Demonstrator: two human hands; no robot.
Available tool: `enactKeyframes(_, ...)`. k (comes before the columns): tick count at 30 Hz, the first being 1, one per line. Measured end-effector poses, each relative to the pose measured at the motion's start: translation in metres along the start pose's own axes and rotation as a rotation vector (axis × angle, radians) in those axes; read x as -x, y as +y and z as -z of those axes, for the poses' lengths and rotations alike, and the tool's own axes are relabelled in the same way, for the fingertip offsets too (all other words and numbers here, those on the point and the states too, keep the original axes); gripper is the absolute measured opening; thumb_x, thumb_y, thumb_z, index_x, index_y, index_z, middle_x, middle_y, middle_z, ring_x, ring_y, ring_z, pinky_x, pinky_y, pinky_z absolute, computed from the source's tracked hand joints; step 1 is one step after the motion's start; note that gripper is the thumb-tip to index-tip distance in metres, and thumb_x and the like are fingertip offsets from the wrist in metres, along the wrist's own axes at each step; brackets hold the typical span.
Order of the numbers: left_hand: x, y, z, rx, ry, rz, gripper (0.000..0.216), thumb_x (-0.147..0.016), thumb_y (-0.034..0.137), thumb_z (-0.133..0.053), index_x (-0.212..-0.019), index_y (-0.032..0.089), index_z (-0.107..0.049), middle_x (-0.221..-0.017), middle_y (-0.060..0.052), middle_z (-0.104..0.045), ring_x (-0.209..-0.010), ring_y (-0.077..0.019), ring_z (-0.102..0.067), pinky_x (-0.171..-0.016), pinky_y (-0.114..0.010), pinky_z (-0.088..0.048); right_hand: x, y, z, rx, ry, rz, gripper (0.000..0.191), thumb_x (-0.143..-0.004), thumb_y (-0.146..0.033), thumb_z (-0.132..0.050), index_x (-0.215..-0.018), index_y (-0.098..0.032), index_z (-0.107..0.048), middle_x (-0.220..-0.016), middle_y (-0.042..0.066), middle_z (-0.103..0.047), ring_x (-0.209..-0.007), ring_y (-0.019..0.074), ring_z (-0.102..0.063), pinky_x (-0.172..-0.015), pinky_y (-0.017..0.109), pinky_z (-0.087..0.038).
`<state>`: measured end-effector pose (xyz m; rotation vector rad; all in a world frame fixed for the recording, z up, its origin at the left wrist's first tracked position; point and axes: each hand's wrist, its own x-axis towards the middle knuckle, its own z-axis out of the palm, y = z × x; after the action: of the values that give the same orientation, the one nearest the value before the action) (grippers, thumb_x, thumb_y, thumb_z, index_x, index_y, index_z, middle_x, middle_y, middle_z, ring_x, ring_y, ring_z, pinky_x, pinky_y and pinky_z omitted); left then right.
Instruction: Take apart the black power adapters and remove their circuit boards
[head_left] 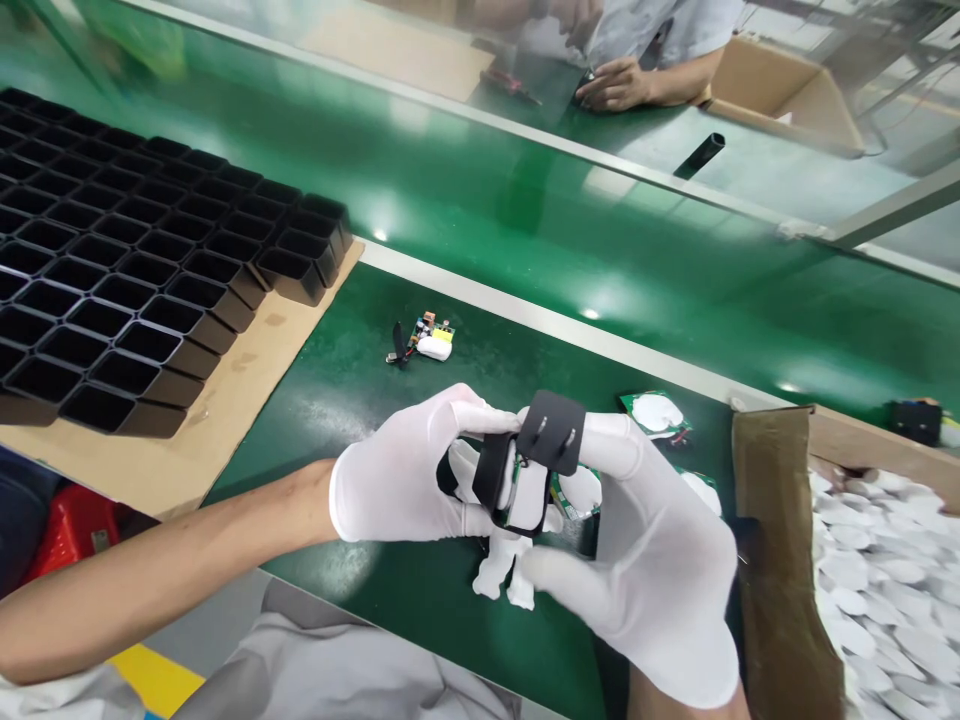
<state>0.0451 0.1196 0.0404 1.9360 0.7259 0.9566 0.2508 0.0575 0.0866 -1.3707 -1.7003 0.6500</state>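
In the middle of the head view, my left hand (409, 475), in a white glove, is wrapped round a black plastic housing (491, 475). A circuit board with a white pad (529, 497) shows inside its open end. My right hand (667, 565), also gloved, pinches a black end cap (551, 430) with two metal pins, held against the top of the housing. Below lie white cut-out pieces (495, 568). Behind my right hand sits a green circuit board with a white pad (580, 492), partly hidden.
Rows of black housings (139, 345) stand on cardboard (232, 400) at left. A small board with wires (435, 338) lies beyond my hands. More padded boards (656, 412) lie at right, beside a carton (776, 560) of white pads (892, 590). Another person's hand (615, 85) is across the divider.
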Motion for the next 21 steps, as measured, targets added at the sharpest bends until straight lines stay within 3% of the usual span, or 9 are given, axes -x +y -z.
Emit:
enactKeyframes(3, -0.003, 0.002, 0.0, -0.017, -0.002, 0.012, 0.064, -0.068, 0.031, -0.097, -0.126, 0.029, -0.071, -0.103, -0.001, -0.071, -0.089, -0.0192, -0.071, -0.077, -0.031, -0.063, -0.002, -0.001, -0.006, -0.034, 0.085, -0.075, 0.022, -0.093, -0.028, -0.079, -0.114, -0.032, -0.078, -0.104, 0.003, -0.077, -0.086, 0.024, -0.071, -0.075, 0.039, -0.058)
enactKeyframes(6, -0.002, 0.001, -0.001, -0.021, 0.017, 0.001, 0.057, -0.068, 0.028, -0.095, -0.119, 0.027, -0.071, -0.101, -0.002, -0.071, -0.09, -0.021, -0.071, -0.08, -0.034, -0.063, -0.003, -0.001, -0.012, 0.032, 0.2, -0.139, 0.007, -0.096, -0.027, -0.076, -0.099, -0.031, -0.081, -0.093, 0.001, -0.078, -0.075, 0.0203, -0.071, -0.061, 0.032, -0.055)
enactKeyframes(9, 0.0, -0.004, -0.004, -0.007, 0.098, 0.032, 0.06, -0.067, 0.025, -0.094, -0.121, 0.026, -0.066, -0.105, -0.002, -0.07, -0.091, -0.022, -0.073, -0.082, -0.038, -0.064, 0.0, -0.001, -0.019, 0.133, 0.242, -0.019, 0.013, -0.097, -0.026, -0.073, -0.107, -0.03, -0.08, -0.096, 0.003, -0.08, -0.079, 0.0221, -0.075, -0.063, 0.034, -0.06)
enactKeyframes(12, 0.001, -0.01, -0.008, 0.023, 0.197, 0.038, 0.063, -0.07, 0.027, -0.094, -0.122, 0.024, -0.059, -0.111, -0.005, -0.07, -0.095, -0.0222, -0.076, -0.086, -0.039, -0.066, 0.005, -0.003, -0.03, 0.328, 0.304, 0.16, 0.036, -0.089, -0.026, -0.081, -0.125, -0.03, -0.076, -0.117, 0.007, -0.08, -0.096, 0.0273, -0.079, -0.072, 0.038, -0.067)
enactKeyframes(14, 0.0, -0.014, -0.01, 0.041, 0.268, 0.0, 0.06, -0.074, 0.03, -0.092, -0.122, 0.021, -0.057, -0.112, -0.006, -0.071, -0.097, -0.0223, -0.078, -0.089, -0.04, -0.067, 0.007, -0.005, -0.041, 0.484, 0.317, 0.207, 0.044, -0.086, -0.028, -0.086, -0.128, -0.032, -0.076, -0.128, 0.008, -0.079, -0.097, 0.0278, -0.081, -0.069, 0.036, -0.068)
enactKeyframes(18, -0.001, -0.008, -0.004, -0.073, 0.398, -0.104, 0.051, -0.078, 0.027, -0.087, -0.12, 0.02, -0.058, -0.114, -0.006, -0.07, -0.093, -0.0196, -0.077, -0.085, -0.035, -0.067, 0.009, -0.011, -0.057, 0.554, 0.389, 0.215, 0.035, -0.093, -0.026, -0.081, -0.128, -0.032, -0.078, -0.127, 0.006, -0.081, -0.091, 0.0236, -0.083, -0.063, 0.029, -0.066)
enactKeyframes(21, 0.005, 0.012, 0.005, -0.253, 0.464, -0.162, 0.051, -0.075, 0.025, -0.084, -0.12, 0.02, -0.06, -0.108, -0.005, -0.068, -0.087, -0.0186, -0.073, -0.079, -0.034, -0.065, 0.013, -0.02, -0.063, 0.375, 0.448, 0.215, 0.028, -0.096, -0.025, -0.078, -0.124, -0.029, -0.081, -0.118, 0.005, -0.083, -0.091, 0.0226, -0.083, -0.074, 0.03, -0.069)
